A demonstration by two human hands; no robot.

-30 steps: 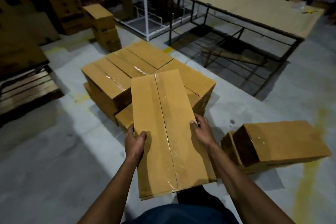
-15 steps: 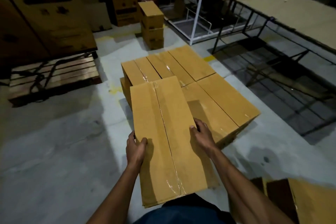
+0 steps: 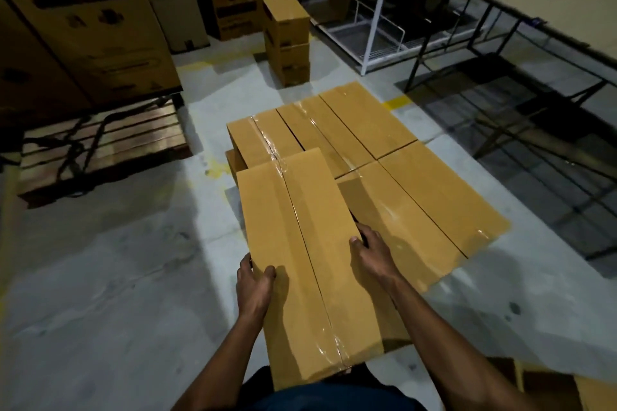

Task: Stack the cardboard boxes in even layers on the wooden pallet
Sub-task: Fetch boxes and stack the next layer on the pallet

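Step in hand: carrying a long cardboard box (image 3: pixel 310 264) to the stack, judged from the hold and where it points.
Left grip: the left hand (image 3: pixel 254 287) clasps the box's left long edge, thumb on the taped top, fingers curled under the side.
Right grip: the right hand (image 3: pixel 370 252) clasps the right long edge, thumb on top, fingers wrapped down the side next to the stacked boxes.
Carried box: lower centre of the frame, held lengthwise away from the body, its far end overlapping the near left part of the stack.
Stack: four boxes (image 3: pixel 360 157) lie flat and side by side at the centre of the frame, tops level; a lower layer shows at the left edge. The pallet beneath them cannot be seen.
Open spot: probably the near left corner of the top layer, beside the near pair.
Doing it well: keep the box level, lower the far end first, then slide it flush against its neighbour so the seams line up.
Watch for: the right fingers could be pinched between boxes; draw them out before closing the gap.
Elsewhere: another wooden pallet (image 3: pixel 100 143) lies at the left, a small column of boxes (image 3: pixel 287 33) stands at upper centre.
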